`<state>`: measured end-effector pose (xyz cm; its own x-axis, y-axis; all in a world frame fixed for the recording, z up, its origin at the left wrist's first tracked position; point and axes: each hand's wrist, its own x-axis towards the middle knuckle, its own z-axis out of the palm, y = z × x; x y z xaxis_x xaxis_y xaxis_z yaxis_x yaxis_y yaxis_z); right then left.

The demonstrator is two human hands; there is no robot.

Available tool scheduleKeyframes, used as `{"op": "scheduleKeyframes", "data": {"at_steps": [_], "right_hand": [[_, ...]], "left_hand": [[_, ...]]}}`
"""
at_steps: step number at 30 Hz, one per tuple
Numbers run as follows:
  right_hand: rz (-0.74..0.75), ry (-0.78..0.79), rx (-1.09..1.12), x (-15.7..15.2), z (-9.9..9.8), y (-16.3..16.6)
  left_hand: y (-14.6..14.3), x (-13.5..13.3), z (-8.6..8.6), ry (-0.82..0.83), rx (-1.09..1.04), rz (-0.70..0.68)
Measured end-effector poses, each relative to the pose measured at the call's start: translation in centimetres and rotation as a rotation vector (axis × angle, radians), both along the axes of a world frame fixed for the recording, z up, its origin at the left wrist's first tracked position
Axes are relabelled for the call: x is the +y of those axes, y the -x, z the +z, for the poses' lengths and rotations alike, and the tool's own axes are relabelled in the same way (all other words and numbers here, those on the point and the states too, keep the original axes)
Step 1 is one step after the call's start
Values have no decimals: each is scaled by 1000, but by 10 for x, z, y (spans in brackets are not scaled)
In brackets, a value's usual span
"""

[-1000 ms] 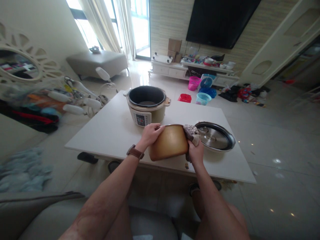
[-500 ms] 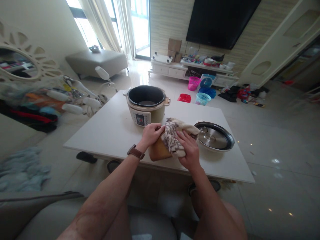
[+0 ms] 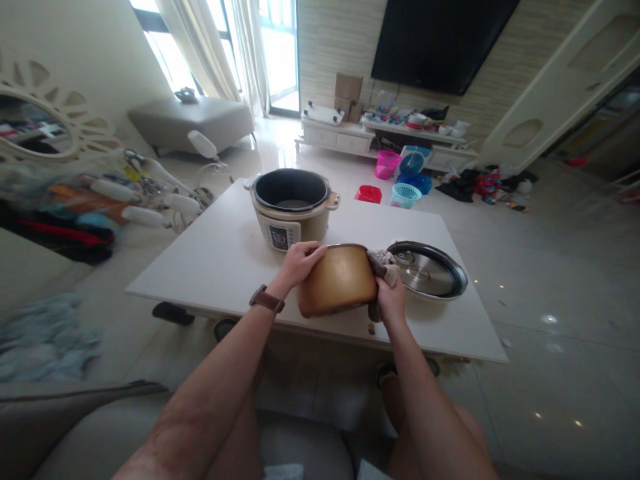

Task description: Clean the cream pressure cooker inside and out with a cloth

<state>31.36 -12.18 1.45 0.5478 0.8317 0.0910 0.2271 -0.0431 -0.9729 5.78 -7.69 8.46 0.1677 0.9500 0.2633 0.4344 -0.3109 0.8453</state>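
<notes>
A golden-brown inner pot (image 3: 343, 280) is held tilted above the near edge of the white table (image 3: 215, 267). On its left side my left hand (image 3: 300, 265) is closed over the rim. My right hand (image 3: 391, 300) is at the pot's right side, closed on a patterned cloth (image 3: 384, 261) that lies against the pot's wall. Behind the pot stands the electric cooker (image 3: 293, 213), lidless, its dark inside showing. The round lid (image 3: 427, 270) rests on the table to the right, metal inner face up. The pot's inside is hidden from me.
Past the table, a red basin (image 3: 368, 194), a pink basket (image 3: 388, 164) and a light blue basket (image 3: 406, 195) stand on the floor. A lamp with several white shades (image 3: 183, 203) is at the left. The sofa (image 3: 310, 447) is under me.
My right hand and the cloth have moved from the front of the pot to its right side, uncovering the golden wall. My left hand keeps its hold on the rim.
</notes>
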Motion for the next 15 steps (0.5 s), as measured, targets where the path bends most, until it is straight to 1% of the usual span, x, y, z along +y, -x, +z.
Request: {"op": "scheduleKeyframes", "data": {"at_steps": [2,5,8,10,12,15], "right_hand": [[13,4,12,1,-4,2],[32,16,30,2,-9,5],[18,-5,8,1,-7,9],[28,-71,-66,-3,1,12],[116,-195,-214,-11,14,14],[404,-398,-536,-24,37,19]], "left_hand": [[9,3,-2,75,-38,-37],[18,6,-7,156,-59,-34],[18,5,-9,146,-54,-11],[13,4,-8,113,-32,3],[7,4,-7,86,-1,25],[-4,2,-3,56,46,89]]}}
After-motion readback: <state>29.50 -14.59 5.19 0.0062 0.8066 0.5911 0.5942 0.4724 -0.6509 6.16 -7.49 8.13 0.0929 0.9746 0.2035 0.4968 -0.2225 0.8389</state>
